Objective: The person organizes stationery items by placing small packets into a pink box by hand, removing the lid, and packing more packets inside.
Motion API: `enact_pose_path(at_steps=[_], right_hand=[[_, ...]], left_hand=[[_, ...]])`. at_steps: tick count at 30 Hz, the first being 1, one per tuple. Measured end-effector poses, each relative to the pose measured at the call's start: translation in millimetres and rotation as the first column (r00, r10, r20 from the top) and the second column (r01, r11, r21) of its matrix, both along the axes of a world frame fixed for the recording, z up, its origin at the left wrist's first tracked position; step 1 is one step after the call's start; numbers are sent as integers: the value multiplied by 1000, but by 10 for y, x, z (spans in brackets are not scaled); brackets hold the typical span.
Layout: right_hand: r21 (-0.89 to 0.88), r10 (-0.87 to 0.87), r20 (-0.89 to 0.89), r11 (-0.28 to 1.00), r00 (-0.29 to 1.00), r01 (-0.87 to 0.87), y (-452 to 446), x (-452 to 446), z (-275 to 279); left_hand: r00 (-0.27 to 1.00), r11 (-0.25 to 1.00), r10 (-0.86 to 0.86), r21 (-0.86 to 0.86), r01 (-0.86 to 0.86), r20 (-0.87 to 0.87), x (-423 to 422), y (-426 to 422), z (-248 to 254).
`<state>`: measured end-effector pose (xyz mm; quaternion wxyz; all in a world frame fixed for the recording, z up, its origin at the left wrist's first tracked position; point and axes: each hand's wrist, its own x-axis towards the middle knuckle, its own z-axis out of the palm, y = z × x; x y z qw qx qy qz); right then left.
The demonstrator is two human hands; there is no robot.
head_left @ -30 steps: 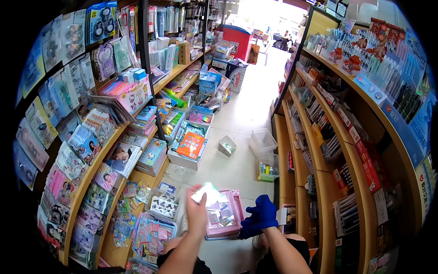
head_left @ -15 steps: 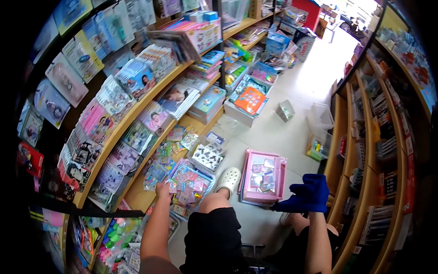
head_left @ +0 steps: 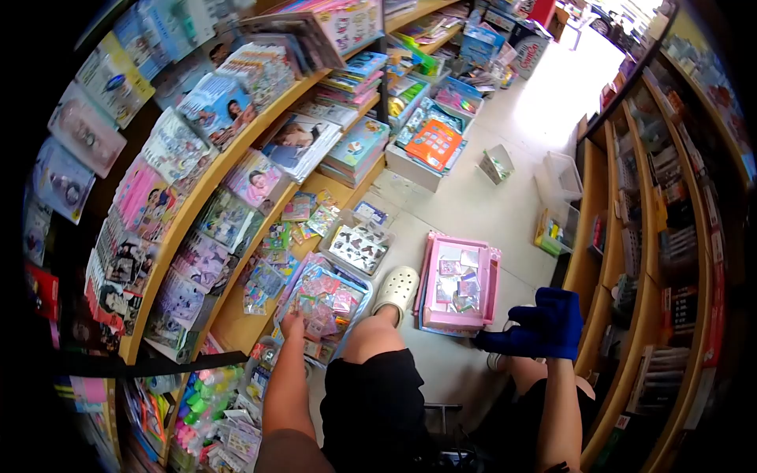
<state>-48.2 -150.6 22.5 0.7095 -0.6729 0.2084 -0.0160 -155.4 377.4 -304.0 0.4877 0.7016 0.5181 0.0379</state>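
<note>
My left hand (head_left: 292, 324) is at the left edge of a light-blue basket (head_left: 364, 309) full of small colourful packets. Its fingers are closed on a small plastic packet (head_left: 314, 317), whose print is too blurred to read. My right hand is hidden by a dark blue cloth (head_left: 552, 325), bunched around it and hanging off to the left. The cloth is just right of a pink tray (head_left: 492, 293) on the floor, which holds several small clear packets (head_left: 459, 285).
A clear box with black-and-white packets (head_left: 359, 246) stands behind the basket. Loose packets (head_left: 268, 282) lie on the lower left shelf (head_left: 236, 335). Shelving (head_left: 587, 236) lines the right side. A small bin (head_left: 496, 164) and clear tubs (head_left: 561, 180) stand on the floor.
My left hand has moved right, from the packets by the shelf to the basket's edge. The cloth on my right hand has shifted slightly right and up. The view has tilted a little.
</note>
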Motion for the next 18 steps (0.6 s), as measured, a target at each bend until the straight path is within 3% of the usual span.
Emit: enact_pose_path(at_steps=[1,2,3,4,5,6,8,9,11,13,15,17,18], right_hand=[[-73,50,75,996,996,-45,-68,-2,-119],[-291,182,145,947,973,-134,-176,2,-330],[-201,136,73,972,988,-118,-225,-12,-318],[-112,88,-1,990,996,-87,-275,-27,-307],[120,10,-122,993,993,5,-190,6,-162],[320,-78,-256,934,964,160,-105,37,-16],[409,-19,-91,911,996,54,-285,37,-232],[398,-33,-6,917,999,32,-311,35,-236],[378,-57,165,926,985,-9,-363,32,-245],[349,-35,224,936,974,-47,-465,-14,-254],[11,75,294,997,953,-82,-478,-31,-148],[346,-117,69,934,991,86,-396,-6,96],[161,-47,143,987,989,24,-403,-14,113]], left_hand=[[1000,1000,6,16,-5,-29,32,-6,-72],[999,999,33,-33,-33,-24,50,-77,109],[993,999,-46,-14,47,108,36,-9,33],[998,998,-56,25,56,1,85,96,-36],[993,996,-58,68,65,-105,169,135,-77],[996,989,-93,112,94,-15,318,17,93],[974,972,-157,200,123,163,663,-213,549],[944,931,-302,250,264,129,879,-317,745],[816,790,-571,334,514,92,1355,-612,1046],[622,597,-781,360,717,58,1786,-1126,1370],[424,386,-904,314,867,-58,2091,-1796,1712],[185,121,-967,323,939,-175,2185,-2361,1757],[58,-19,-974,330,944,-221,2185,-2597,1704]])
